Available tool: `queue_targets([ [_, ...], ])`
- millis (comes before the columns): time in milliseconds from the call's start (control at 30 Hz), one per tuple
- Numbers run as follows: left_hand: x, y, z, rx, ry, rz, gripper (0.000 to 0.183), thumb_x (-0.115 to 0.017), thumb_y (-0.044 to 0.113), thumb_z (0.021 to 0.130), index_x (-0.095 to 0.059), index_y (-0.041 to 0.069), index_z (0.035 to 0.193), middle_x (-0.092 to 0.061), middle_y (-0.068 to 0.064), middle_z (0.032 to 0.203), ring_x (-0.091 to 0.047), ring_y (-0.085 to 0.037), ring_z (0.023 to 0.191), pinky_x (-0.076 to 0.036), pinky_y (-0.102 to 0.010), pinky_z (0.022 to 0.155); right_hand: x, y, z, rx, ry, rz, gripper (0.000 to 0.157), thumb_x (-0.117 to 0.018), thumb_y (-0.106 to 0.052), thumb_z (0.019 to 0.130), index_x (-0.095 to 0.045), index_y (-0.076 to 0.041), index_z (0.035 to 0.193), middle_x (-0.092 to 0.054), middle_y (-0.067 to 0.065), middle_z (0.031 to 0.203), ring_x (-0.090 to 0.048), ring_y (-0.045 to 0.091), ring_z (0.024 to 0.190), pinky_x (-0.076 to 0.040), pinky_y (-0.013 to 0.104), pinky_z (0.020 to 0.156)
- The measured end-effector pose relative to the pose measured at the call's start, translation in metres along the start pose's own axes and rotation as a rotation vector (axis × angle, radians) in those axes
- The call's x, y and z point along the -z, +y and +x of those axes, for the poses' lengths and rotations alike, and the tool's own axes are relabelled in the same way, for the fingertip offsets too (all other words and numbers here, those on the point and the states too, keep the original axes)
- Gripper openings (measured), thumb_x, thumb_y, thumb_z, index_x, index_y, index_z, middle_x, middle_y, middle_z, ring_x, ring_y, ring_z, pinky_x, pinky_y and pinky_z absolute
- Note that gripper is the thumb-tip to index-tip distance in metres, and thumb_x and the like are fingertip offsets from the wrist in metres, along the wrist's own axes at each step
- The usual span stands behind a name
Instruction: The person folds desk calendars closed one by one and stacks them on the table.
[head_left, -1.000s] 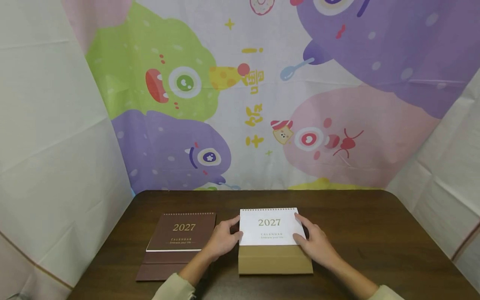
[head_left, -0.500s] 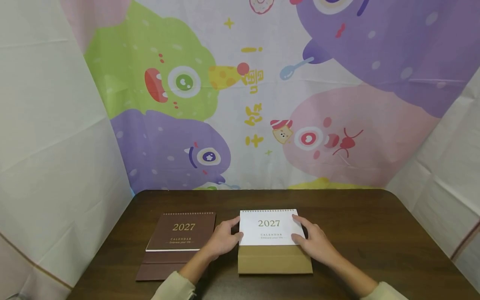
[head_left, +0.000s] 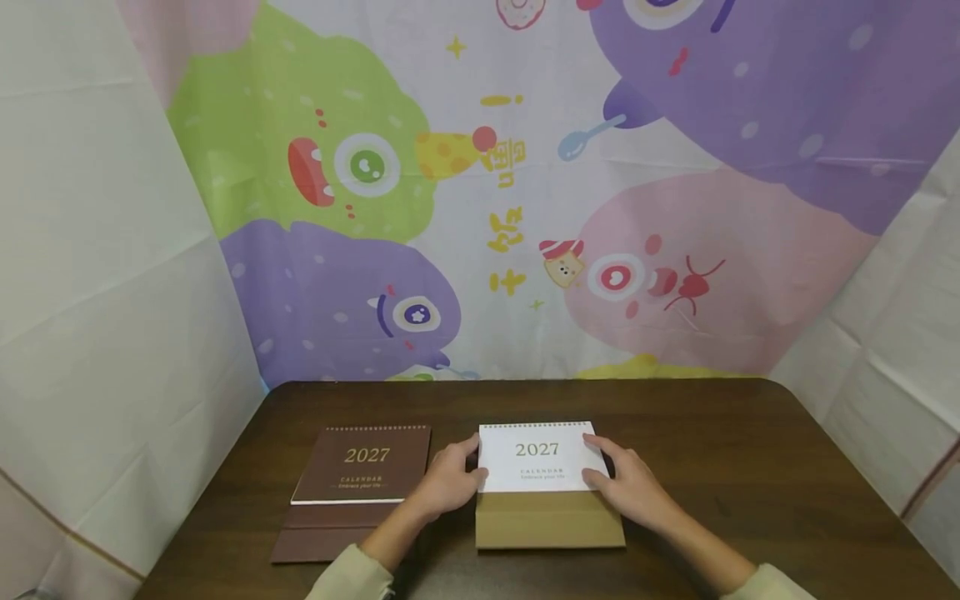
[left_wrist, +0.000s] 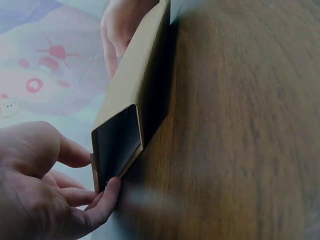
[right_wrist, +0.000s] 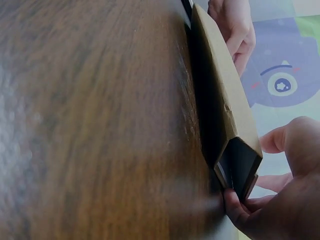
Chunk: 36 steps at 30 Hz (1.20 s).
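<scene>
A white-covered desk calendar (head_left: pixel 537 460) marked 2027 stands tilted back on its tan folded base (head_left: pixel 550 525) at the middle of the table. My left hand (head_left: pixel 450 477) grips its left side, thumb at the front edge and fingers toward the back. On the opposite side, my right hand (head_left: pixel 630 487) holds the calendar the same way. Both wrist views look into the hollow end of the tan stand (left_wrist: pixel 125 85), where fingertips pinch the edges of its boards. Left of these hands sits a brown desk calendar (head_left: pixel 367 458), partly covered by my left forearm.
The dark wooden table (head_left: pixel 735 483) has rounded back corners. Behind it hangs a cloth (head_left: pixel 480 333) printed with cartoon monsters, and pale fabric walls (head_left: pixel 97 250) close in both sides.
The white calendar's top edge has sunk slightly, and the right fingers have shifted a little left with it. Both hands keep their hold. The brown calendar stays where it was.
</scene>
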<state>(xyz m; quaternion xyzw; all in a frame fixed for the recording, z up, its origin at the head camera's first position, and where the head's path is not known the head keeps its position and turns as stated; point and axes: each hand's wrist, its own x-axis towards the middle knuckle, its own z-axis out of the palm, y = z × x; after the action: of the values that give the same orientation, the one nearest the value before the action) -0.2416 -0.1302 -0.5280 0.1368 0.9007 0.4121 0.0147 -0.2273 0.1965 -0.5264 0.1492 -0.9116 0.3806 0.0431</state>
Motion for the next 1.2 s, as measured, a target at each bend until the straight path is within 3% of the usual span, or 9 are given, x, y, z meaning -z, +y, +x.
queue_targets([
  [100, 0.001, 0.003, -0.002, 0.029, -0.004, -0.039, 0.068, -0.071, 0.013, 0.103, -0.049, -0.012, 0.163, -0.069, -0.03, 0.153, -0.066, -0.039, 0.145, -0.057, -0.054, 0.117, 0.003, -0.011, -0.002, -0.031, -0.016, 0.0, 0.062, -0.077, -0.026, 0.102, -0.063, 0.001, 0.155, -0.072, 0.034, 0.145, -0.07, 0.032, 0.118, -0.059, 0.053, 0.099],
  [233, 0.002, 0.001, -0.002, 0.038, -0.01, -0.035, 0.07, -0.071, 0.019, 0.105, -0.048, -0.014, 0.163, -0.065, -0.034, 0.156, -0.066, -0.041, 0.144, -0.057, -0.057, 0.117, 0.007, -0.024, -0.004, -0.056, -0.033, -0.02, 0.066, -0.077, -0.024, 0.102, -0.059, 0.005, 0.158, -0.062, 0.037, 0.158, -0.064, 0.052, 0.137, -0.055, 0.066, 0.112],
  [333, -0.001, -0.007, 0.002, 0.019, -0.005, -0.003, 0.068, -0.071, 0.025, 0.106, -0.053, -0.009, 0.162, -0.066, -0.03, 0.157, -0.066, -0.04, 0.143, -0.057, -0.056, 0.119, 0.005, -0.018, -0.002, -0.018, -0.023, -0.05, 0.068, -0.075, -0.028, 0.104, -0.056, 0.006, 0.159, -0.055, 0.04, 0.163, -0.056, 0.064, 0.143, -0.051, 0.074, 0.114],
  [533, -0.007, -0.018, 0.018, -0.025, 0.016, 0.034, 0.064, -0.073, 0.025, 0.106, -0.058, -0.007, 0.159, -0.058, -0.029, 0.166, -0.056, -0.046, 0.157, -0.045, -0.064, 0.131, -0.005, 0.009, 0.012, 0.038, 0.02, -0.094, 0.071, -0.07, -0.043, 0.108, -0.054, -0.001, 0.163, -0.055, 0.037, 0.165, -0.049, 0.066, 0.152, -0.047, 0.08, 0.115],
  [633, -0.009, -0.018, 0.024, -0.017, 0.009, 0.063, 0.073, -0.073, 0.031, 0.106, -0.051, -0.006, 0.165, -0.05, -0.027, 0.174, -0.047, -0.046, 0.165, -0.039, -0.062, 0.136, 0.007, -0.014, 0.013, 0.006, -0.027, -0.08, 0.072, -0.069, -0.042, 0.11, -0.051, 0.0, 0.165, -0.05, 0.038, 0.169, -0.043, 0.066, 0.157, -0.043, 0.081, 0.119],
  [767, -0.013, -0.02, 0.03, -0.06, -0.009, 0.119, 0.073, -0.07, 0.035, 0.107, -0.05, -0.003, 0.167, -0.048, -0.025, 0.176, -0.045, -0.046, 0.166, -0.038, -0.061, 0.137, 0.021, -0.055, 0.005, -0.052, -0.103, -0.036, 0.069, -0.069, -0.037, 0.112, -0.05, 0.0, 0.167, -0.042, 0.036, 0.175, -0.036, 0.062, 0.164, -0.036, 0.082, 0.127],
  [900, -0.016, -0.019, 0.026, -0.114, -0.054, 0.191, 0.071, -0.061, 0.045, 0.113, -0.05, 0.002, 0.168, -0.043, -0.026, 0.179, -0.041, -0.05, 0.167, -0.036, -0.067, 0.137, 0.021, -0.059, 0.002, -0.022, -0.142, -0.048, 0.067, -0.065, -0.043, 0.113, -0.052, -0.005, 0.167, -0.037, 0.035, 0.178, -0.031, 0.063, 0.166, -0.031, 0.085, 0.128],
  [1033, -0.006, 0.008, 0.01, -0.113, -0.099, 0.229, 0.078, -0.053, 0.059, 0.114, -0.045, 0.008, 0.172, -0.036, -0.029, 0.182, -0.035, -0.055, 0.169, -0.035, -0.079, 0.131, 0.02, -0.056, 0.001, 0.044, -0.171, -0.105, 0.066, -0.06, -0.049, 0.115, -0.053, -0.011, 0.168, -0.034, 0.036, 0.18, -0.026, 0.067, 0.167, -0.029, 0.089, 0.126],
  [1200, 0.013, 0.053, -0.011, -0.068, -0.179, 0.266, 0.089, -0.059, 0.06, 0.11, -0.036, 0.006, 0.176, -0.026, -0.028, 0.186, -0.025, -0.056, 0.173, -0.033, -0.087, 0.126, 0.02, -0.054, 0.0, 0.06, -0.219, -0.172, 0.065, -0.054, -0.054, 0.116, -0.05, -0.021, 0.172, -0.028, 0.031, 0.184, -0.02, 0.065, 0.17, -0.03, 0.095, 0.12],
])
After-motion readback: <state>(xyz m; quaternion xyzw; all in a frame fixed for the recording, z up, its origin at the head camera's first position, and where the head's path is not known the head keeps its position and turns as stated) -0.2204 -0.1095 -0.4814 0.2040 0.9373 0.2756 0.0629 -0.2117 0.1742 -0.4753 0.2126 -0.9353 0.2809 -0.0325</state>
